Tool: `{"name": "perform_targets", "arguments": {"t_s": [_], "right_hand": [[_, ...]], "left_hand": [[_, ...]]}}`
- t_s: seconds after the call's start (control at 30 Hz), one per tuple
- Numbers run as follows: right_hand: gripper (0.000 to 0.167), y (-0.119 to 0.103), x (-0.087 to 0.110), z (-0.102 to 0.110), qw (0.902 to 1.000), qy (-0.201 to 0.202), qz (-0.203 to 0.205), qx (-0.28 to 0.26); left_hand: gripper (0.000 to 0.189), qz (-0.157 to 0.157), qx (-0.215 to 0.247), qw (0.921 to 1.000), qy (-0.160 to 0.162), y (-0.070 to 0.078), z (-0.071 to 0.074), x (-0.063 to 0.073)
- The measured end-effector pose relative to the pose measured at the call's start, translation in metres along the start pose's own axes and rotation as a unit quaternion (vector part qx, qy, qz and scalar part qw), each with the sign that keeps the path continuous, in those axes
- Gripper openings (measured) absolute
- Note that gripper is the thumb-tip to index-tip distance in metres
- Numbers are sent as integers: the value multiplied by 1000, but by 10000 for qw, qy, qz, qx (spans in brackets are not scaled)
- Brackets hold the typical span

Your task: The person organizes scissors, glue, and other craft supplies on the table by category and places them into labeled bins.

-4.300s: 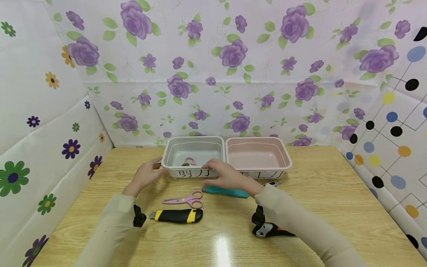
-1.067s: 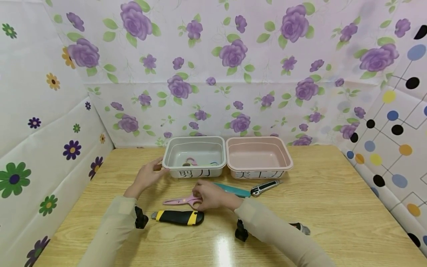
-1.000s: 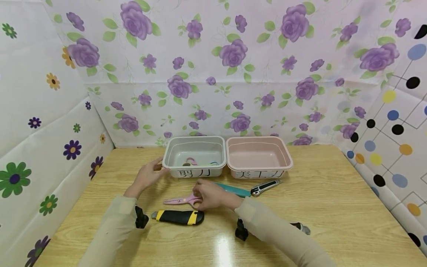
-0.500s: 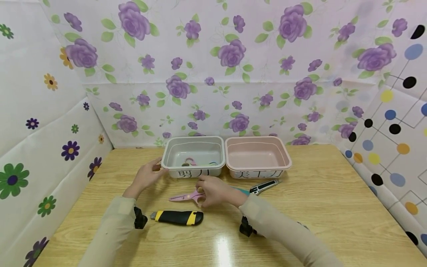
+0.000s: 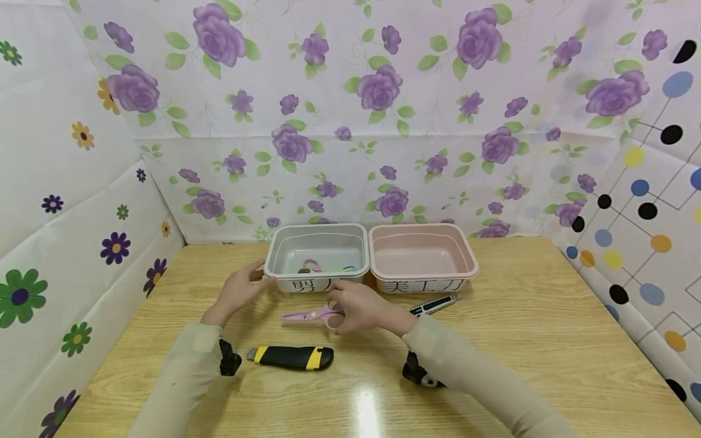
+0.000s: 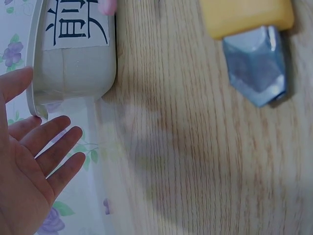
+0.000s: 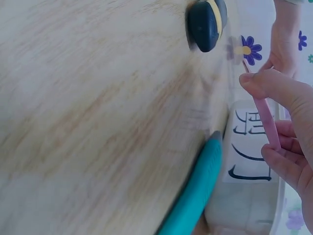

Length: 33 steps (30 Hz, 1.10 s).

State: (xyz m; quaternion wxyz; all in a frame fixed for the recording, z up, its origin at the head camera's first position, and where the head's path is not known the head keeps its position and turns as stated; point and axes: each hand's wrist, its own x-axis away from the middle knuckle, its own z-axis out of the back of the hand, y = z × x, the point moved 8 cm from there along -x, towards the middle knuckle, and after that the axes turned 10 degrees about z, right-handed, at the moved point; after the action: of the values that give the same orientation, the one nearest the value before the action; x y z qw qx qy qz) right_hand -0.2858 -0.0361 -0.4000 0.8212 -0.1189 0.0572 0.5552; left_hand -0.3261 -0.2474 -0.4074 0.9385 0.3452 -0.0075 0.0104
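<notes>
My right hand [image 5: 361, 306] pinches the handle loops of the pink scissors [image 5: 306, 316], just in front of the grey bin [image 5: 319, 284]. In the right wrist view, the thumb and fingertips grip the scissors [image 7: 266, 122], seen edge-on above the table. My left hand [image 5: 239, 294] touches the front left corner of that bin. Seen from the left wrist, its thumb and index finger rest at the rim [image 6: 34, 95], the other fingers extended loosely. Inside the bin, a pink handle loop [image 5: 313, 264] and a bluish handle part [image 5: 349, 269] show.
A pink bin [image 5: 468, 267] adjoins the grey one. A black-yellow utility knife [image 5: 292, 358] lies in front. A teal-handled tool [image 7: 195, 191] lies below my right hand. A grey-black snap-off cutter [image 5: 435, 304] is to its right. Another dark tool [image 5: 431, 382] is partly hidden by my sleeve.
About four seconds ago my right hand was at the grey bin's front. It then took hold of the pink scissors, which have since moved up and right toward the bin. My left hand stays put.
</notes>
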Motion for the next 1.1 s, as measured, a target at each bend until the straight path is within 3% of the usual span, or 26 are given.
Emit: {"name": "perform_targets", "arguments": {"t_s": [0.6,0.9,1.1], "right_hand": [[32,-7,12,29,9965,389,543,506],[51,-4,12,40,9967,106,557,578],[48,-1,12,51,9968,173,595,498]], "left_hand": [[69,42,-97,9999,-47,0,0,-1],[69,-27,-63,10000,-34,1,-1,-1],[68,-10,-15,10000,-41,0,-1,-1]]}}
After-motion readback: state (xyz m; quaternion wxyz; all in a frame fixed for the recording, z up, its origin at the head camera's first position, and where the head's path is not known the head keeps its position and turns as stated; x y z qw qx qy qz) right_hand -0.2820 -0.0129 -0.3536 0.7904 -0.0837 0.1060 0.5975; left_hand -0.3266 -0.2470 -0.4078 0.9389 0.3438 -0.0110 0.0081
